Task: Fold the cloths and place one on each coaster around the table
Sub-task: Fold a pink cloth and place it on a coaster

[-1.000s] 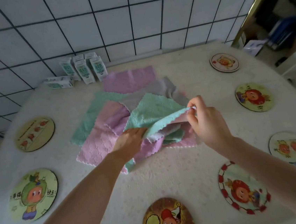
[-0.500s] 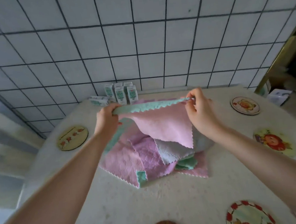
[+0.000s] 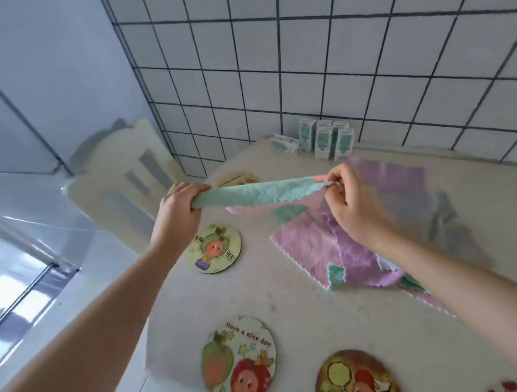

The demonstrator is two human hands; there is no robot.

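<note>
The table (image 3: 294, 307) carries a loose pile (image 3: 313, 247) of pink, green and grey cloths on its right part. Three coasters lie near its left and near edges: one (image 3: 215, 248) under the left forearm's line, two (image 3: 239, 360) (image 3: 358, 380) closer in. A green cloth (image 3: 260, 192) is stretched in the air above the table. The left hand (image 3: 179, 213) grips one end in curled fingers and the right hand (image 3: 354, 208) pinches the other. Small cartons (image 3: 324, 137) stand by the wall.

Looking forward and down from head height, tilted, facing the tiled wall (image 3: 364, 57) across the left corner of the table (image 3: 294, 303). Close in, with forearms entering from the bottom edge, left hand (image 3: 178, 218) and right hand (image 3: 354, 208) stretching the green cloth (image 3: 260, 192) mid-frame. Right side smeared, possibly motion blur.
</note>
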